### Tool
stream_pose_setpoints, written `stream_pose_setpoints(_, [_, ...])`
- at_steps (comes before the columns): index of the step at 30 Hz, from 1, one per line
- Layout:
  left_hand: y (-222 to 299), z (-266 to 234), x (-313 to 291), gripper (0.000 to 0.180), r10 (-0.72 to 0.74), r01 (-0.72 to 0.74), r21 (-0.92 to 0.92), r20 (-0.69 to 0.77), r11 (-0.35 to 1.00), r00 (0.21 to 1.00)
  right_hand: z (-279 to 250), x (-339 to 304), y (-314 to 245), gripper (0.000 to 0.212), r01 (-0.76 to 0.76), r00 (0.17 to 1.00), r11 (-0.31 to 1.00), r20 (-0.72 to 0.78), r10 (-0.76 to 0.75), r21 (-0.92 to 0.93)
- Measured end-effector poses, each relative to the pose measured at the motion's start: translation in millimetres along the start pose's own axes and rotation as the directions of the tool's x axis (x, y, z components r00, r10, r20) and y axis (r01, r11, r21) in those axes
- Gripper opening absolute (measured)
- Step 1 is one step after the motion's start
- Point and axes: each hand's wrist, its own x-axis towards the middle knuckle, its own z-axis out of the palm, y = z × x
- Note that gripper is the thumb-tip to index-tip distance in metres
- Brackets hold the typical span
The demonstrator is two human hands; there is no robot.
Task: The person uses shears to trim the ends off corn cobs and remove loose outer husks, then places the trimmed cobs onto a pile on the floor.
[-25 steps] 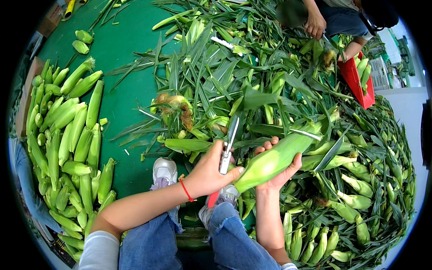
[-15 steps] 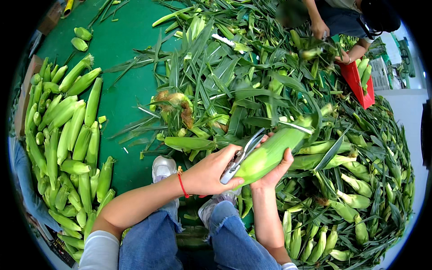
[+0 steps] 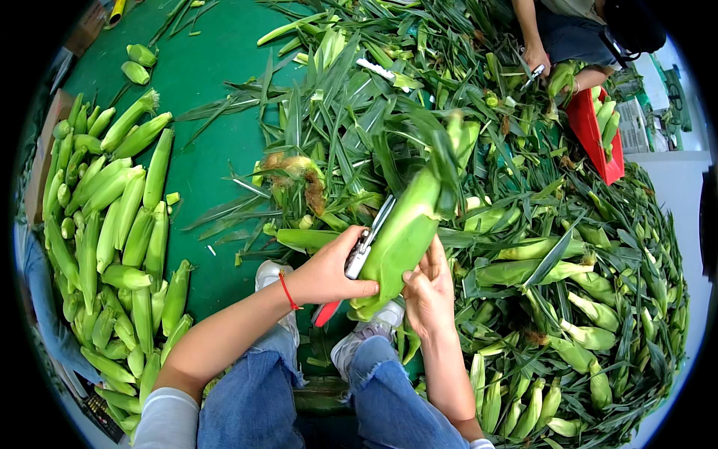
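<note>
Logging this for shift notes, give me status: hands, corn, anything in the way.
Left hand gripping shears beside the corn ear. Right hand holding its right side. Corn ear tilted, husk on. Loose leaves heaped beyond it.

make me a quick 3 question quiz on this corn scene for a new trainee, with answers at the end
1. Which hand has the cutting tool beside the large ear of corn?
a) left
b) right
c) neither

2. True or false: a red wristband is on the person's left wrist.

3. Fill in: the red container at the upper right has ____ in it.

Key:
1. a, the left hand
2. True
3. green ears
</note>
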Motion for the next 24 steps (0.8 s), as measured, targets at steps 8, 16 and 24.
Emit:
stream_pose_setpoints(8, [-1.9, -8.9, 2.6, 0.060, -0.217, 0.172, -0.418, -0.062, 0.892, 0.974, -28.9, 2.3, -0.1, 0.011, 0.386, 0.845, 0.887, -0.287, -0.451, -0.254])
stream_pose_setpoints(16, [-9.1, 10.1, -14.0, 0.062, -0.194, 0.140, -0.283, -0.173, 0.949, 0.966, -63.9, 30.1, -42.9, 0.043, 0.273, 0.651, 0.383, -0.124, -0.749, -0.882])
stream_pose_setpoints(24, [3.3, 22.4, -19.9, 0.081, 0.004, -0.002, 0.162, -0.017, 0.987, 1.000, -14.8, 10.0, 10.0, 0.063, 0.033, 0.994, 0.936, -0.086, -0.067, -0.349])
